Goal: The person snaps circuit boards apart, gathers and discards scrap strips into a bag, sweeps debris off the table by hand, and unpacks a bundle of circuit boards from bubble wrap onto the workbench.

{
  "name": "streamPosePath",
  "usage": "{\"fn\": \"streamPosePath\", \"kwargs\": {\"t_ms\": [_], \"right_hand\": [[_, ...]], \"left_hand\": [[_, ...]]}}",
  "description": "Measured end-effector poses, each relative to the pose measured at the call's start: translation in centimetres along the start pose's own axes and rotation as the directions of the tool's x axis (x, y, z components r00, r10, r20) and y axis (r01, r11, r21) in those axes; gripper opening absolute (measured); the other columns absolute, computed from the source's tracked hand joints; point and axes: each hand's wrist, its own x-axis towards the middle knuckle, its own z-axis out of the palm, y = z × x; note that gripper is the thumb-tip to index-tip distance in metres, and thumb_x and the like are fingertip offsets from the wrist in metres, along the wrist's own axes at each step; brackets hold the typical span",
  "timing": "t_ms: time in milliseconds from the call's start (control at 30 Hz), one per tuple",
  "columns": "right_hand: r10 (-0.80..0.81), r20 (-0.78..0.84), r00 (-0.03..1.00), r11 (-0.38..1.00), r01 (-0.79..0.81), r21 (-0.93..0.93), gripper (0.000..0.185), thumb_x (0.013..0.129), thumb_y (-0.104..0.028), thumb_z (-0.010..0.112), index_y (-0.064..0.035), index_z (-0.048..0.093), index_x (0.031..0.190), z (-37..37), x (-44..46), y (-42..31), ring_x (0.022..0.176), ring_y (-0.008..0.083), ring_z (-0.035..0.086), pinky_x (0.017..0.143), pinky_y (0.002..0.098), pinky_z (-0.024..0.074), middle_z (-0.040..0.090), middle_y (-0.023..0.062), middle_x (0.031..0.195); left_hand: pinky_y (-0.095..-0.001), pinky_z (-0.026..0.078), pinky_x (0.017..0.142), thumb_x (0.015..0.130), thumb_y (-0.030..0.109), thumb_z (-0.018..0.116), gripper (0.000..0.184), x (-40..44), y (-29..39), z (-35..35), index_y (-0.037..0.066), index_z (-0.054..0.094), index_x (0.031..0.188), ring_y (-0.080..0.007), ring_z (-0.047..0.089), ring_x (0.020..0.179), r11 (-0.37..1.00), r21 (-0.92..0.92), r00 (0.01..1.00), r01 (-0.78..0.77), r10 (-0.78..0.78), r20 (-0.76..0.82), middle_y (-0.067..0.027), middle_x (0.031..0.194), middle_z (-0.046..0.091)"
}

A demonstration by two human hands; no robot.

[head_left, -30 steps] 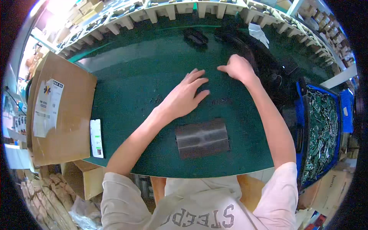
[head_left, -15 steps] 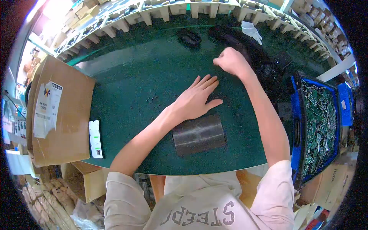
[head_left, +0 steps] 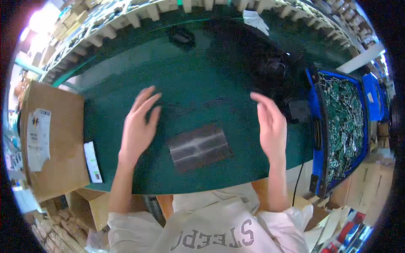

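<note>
My left hand (head_left: 140, 122) is over the green mat (head_left: 122, 71), fingers apart and empty, to the left of a dark rectangular block (head_left: 198, 147) with pale lines across it. On the block's other side, my right hand (head_left: 271, 124) has its fingers extended and holds nothing. Small dark bits (head_left: 213, 102) lie scattered on the mat beyond the block. A white phone (head_left: 93, 162) rests beside the cardboard box.
At the left is a cardboard box (head_left: 57, 139). A blue bin (head_left: 316, 126) of green-and-silver parts stands at the right. Farther back are a dark object (head_left: 182, 38), a black heap (head_left: 270, 63) and a white glove (head_left: 255, 21).
My hands have moved apart and nearer my body, my left hand leftward and my right hand down from the back. My right fingers have extended. The whole view has shifted.
</note>
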Motion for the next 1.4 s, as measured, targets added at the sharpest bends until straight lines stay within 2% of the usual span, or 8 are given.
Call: {"fn": "streamPosePath", "kwargs": {"t_ms": [200, 400, 533, 800, 900, 1067, 1167, 1400], "right_hand": [[0.007, -0.261, 0.965, 0.961, -0.079, -0.265, 0.028, 0.100, -0.006, 0.054, 0.0001, 0.063, 0.126, -5.5, -7.6, 2.6, 0.117, 0.0313, 0.062, 0.103, 0.0379, 0.0475, 0.065, 0.0162, 0.130], [0.077, -0.378, 0.922, 0.790, -0.288, -0.541, 0.041, 0.102, -0.013, 0.056, 0.0007, 0.052, 0.140, -6.9, -9.6, 6.1, 0.133, 0.0357, 0.051, 0.114, 0.0414, 0.0381, 0.051, 0.0199, 0.146], [0.028, -0.244, 0.969, 0.754, -0.181, -0.631, 0.052, 0.101, -0.017, 0.058, 0.0044, 0.045, 0.146, -5.3, -9.4, 6.9, 0.142, 0.0408, 0.042, 0.118, 0.0445, 0.0345, 0.046, 0.0234, 0.152], [0.009, 0.071, 0.997, 0.960, 0.012, -0.278, 0.049, 0.096, -0.007, 0.060, 0.0021, 0.051, 0.143, -1.0, -9.2, 2.8, 0.141, 0.0395, 0.045, 0.117, 0.0471, 0.0382, 0.049, 0.0193, 0.151], [-0.147, -0.099, 0.984, 0.977, 0.130, -0.166, 0.037, 0.090, 0.003, 0.062, 0.0014, 0.065, 0.127, -1.5, -8.5, 2.6, 0.132, 0.0341, 0.056, 0.113, 0.0435, 0.0430, 0.062, 0.0157, 0.136], [-0.314, -0.340, 0.886, 0.828, 0.081, -0.554, 0.044, 0.093, -0.005, 0.065, -0.0031, 0.059, 0.137, -5.1, -4.3, 2.2, 0.131, 0.0363, 0.054, 0.112, 0.0445, 0.0417, 0.060, 0.0159, 0.139], [-0.240, -0.403, 0.883, 0.761, -0.087, -0.643, 0.059, 0.088, -0.011, 0.075, -0.0036, 0.054, 0.142, -5.6, -2.6, 2.8, 0.127, 0.0360, 0.055, 0.112, 0.0440, 0.0418, 0.055, 0.0192, 0.143], [0.178, -0.356, 0.917, 0.939, -0.267, -0.219, 0.071, 0.085, -0.023, 0.082, -0.0049, 0.050, 0.145, -7.8, 0.1, 4.2, 0.125, 0.0338, 0.056, 0.111, 0.0394, 0.0425, 0.055, 0.0204, 0.141]], "left_hand": [[-0.0417, 0.034, 0.119, 0.091, 0.003, 0.067, 0.055, -6.8, -0.7, -1.3, 0.005, 0.054, 0.145, -0.0350, 0.036, 0.150, 0.945, 0.088, 0.947, 0.316, -0.310, -0.081, -0.0138, 0.158, 0.044], [-0.0550, 0.024, 0.124, 0.065, 0.022, 0.091, 0.102, -7.7, 6.7, 0.1, 0.007, 0.043, 0.153, -0.0405, 0.021, 0.155, 0.999, -0.009, 0.959, 0.047, -0.042, 0.282, -0.0138, 0.162, 0.036], [-0.0541, 0.026, 0.123, 0.065, 0.021, 0.091, 0.102, -6.7, 8.7, 2.0, 0.006, 0.042, 0.153, -0.0406, 0.026, 0.152, 1.000, -0.023, 0.932, 0.002, 0.007, 0.364, -0.0146, 0.160, 0.038], [-0.0472, 0.035, 0.119, 0.062, 0.020, 0.090, 0.104, -5.7, 9.0, 3.2, 0.008, 0.042, 0.154, -0.0370, 0.039, 0.141, 0.999, 0.039, 0.907, -0.006, -0.011, 0.421, -0.0139, 0.155, 0.042], [-0.0482, 0.035, 0.117, 0.065, 0.019, 0.089, 0.101, -5.4, 8.8, 3.2, 0.007, 0.043, 0.153, -0.0368, 0.040, 0.138, 1.000, 0.017, 0.907, -0.020, 0.011, 0.422, -0.0149, 0.154, 0.042], [-0.0490, 0.036, 0.115, 0.066, 0.018, 0.089, 0.097, -5.4, 8.4, 3.2, 0.008, 0.044, 0.152, -0.0368, 0.041, 0.135, 1.000, -0.006, 0.907, -0.006, 0.008, 0.422, -0.0156, 0.152, 0.042], [-0.0488, 0.036, 0.115, 0.065, 0.017, 0.089, 0.098, -5.5, 8.5, 3.4, 0.008, 0.044, 0.152, -0.0371, 0.041, 0.135, 1.000, -0.016, 0.907, 0.006, 0.001, 0.421, -0.0153, 0.151, 0.042], [-0.0488, 0.036, 0.116, 0.065, 0.015, 0.088, 0.096, -5.9, 7.9, 3.6, 0.008, 0.045, 0.151, -0.0373, 0.040, 0.134, 0.997, -0.065, 0.921, 0.037, -0.008, 0.389, -0.0138, 0.151, 0.042]]}}
